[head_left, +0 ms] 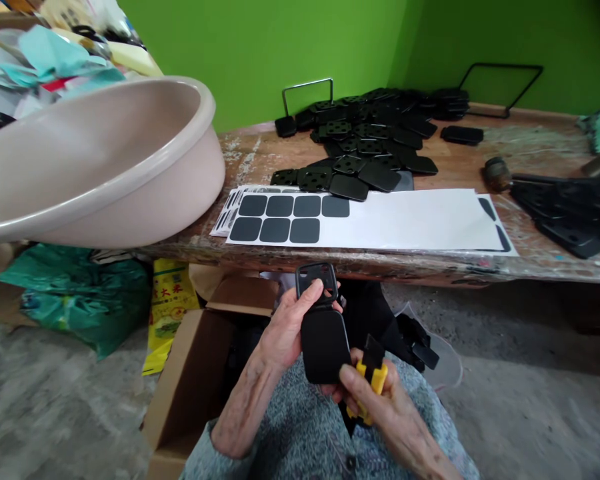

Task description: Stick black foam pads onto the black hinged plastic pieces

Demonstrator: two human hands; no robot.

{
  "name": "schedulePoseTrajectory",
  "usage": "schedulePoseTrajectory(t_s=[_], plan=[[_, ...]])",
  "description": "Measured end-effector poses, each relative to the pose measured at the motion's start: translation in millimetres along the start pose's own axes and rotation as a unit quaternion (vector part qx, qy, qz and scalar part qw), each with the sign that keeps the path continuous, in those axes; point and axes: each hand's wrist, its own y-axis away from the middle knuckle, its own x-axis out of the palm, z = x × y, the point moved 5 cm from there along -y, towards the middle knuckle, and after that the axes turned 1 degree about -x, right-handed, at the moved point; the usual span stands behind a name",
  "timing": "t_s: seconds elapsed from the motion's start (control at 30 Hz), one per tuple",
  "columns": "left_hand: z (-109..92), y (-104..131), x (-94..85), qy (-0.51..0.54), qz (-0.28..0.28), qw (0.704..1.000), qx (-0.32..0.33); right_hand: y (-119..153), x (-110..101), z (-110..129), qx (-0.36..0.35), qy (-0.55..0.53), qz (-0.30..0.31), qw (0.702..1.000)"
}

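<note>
My left hand [286, 333] is closed around a black hinged piece [325, 343], my thumb pressed on its upper frame, the part with openings, while my other fingers go behind it. The piece hangs over my lap, in front of the wooden bench [260, 157], its smooth, rounded square panel facing up at me. My right hand [380, 400] is clenched on a yellow and black cutter [371, 380], and the same hand's thumb rests at the lower right corner of that panel, with fingertips tucked under its bottom edge, so both hands are on the piece at once. On the bench just beyond lies a white sheet [410, 220] bearing dark rounded squares [279, 230] at its left part, and a heap of black parts [375, 137] sits behind it, a few overlapping the sheet's back edge. An open cardboard box [180, 380] stands to my left.
</note>
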Motion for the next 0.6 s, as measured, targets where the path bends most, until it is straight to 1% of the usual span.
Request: schedulePoseTrajectory(t_s=[0.03,0.13,0.2,0.3,0.43,0.53,0.6], plan=[[1,-1,-0.4,0.009,-0.003,1.000,-0.015,-1,-4,7,-0.014,-0.012,-0.008,1.000],[8,-2,0.0,0.067,-0.003,0.995,-0.071,-10,-19,35,-0.090,-0.031,-0.080,0.992],[14,-1,1.9,0.108,0.009,0.988,-0.111,-19,-23,52,-0.136,-0.029,-0.097,0.986],[21,3,4.3,0.137,0.038,0.979,-0.149,-32,-19,66,-0.170,-0.022,-0.067,0.983],[24,6,2.9,0.169,0.063,0.972,-0.153,-42,-9,68,-0.167,-0.011,-0.029,0.986],[23,7,0.4,0.183,0.054,0.970,-0.148,-45,-4,66,-0.158,-0.013,-0.020,0.987],[20,8,-1.9,0.175,0.024,0.977,-0.121,-45,-1,65,-0.155,-0.013,-0.018,0.988]])
